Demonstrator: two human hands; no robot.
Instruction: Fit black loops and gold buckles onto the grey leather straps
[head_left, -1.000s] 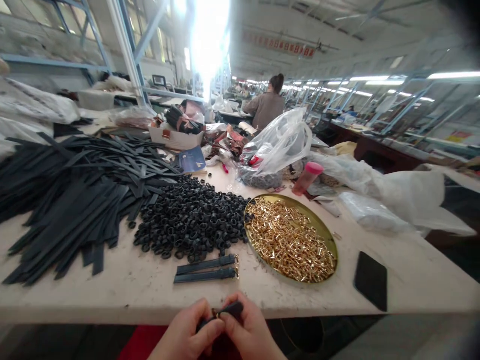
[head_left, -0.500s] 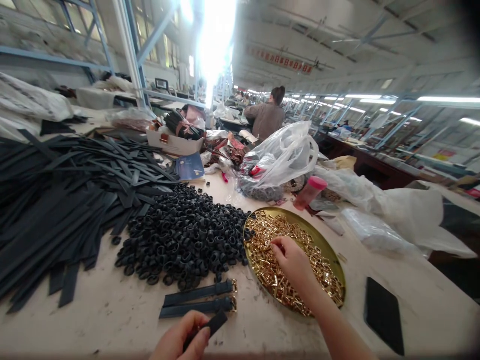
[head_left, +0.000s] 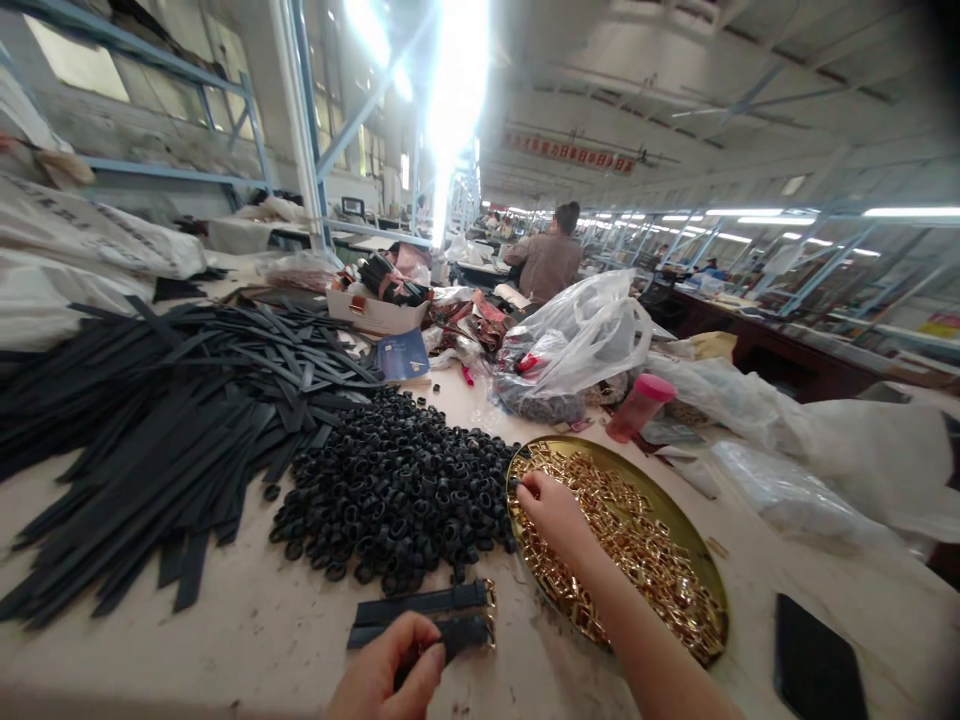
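Observation:
My left hand (head_left: 394,668) is closed on a black strap (head_left: 459,634) near the table's front edge. The held strap partly covers black straps (head_left: 416,604) with gold buckles (head_left: 490,600) at their right ends. Over the left part of a round gold tray (head_left: 694,545), my right hand (head_left: 556,512) has its fingertips pinched together near the rim. Something small and dark shows at those fingertips; I cannot make out what they hold. Many gold buckles (head_left: 637,560) fill the tray. Just left of it lies a heap of black strap loops (head_left: 397,490).
Long black strips (head_left: 217,420) cover the left of the table. A dark phone (head_left: 817,655) lies at the right. Behind the tray stand a pink-lidded jar (head_left: 640,408) and a clear plastic bag (head_left: 581,340). A blue booklet (head_left: 403,355) lies farther back. A person (head_left: 551,260) is in the background.
The camera view has shifted, moving the scene right and down. My right hand has moved left over the buckles toward the tray's rim. The held strap now overlaps the buckled straps in view.

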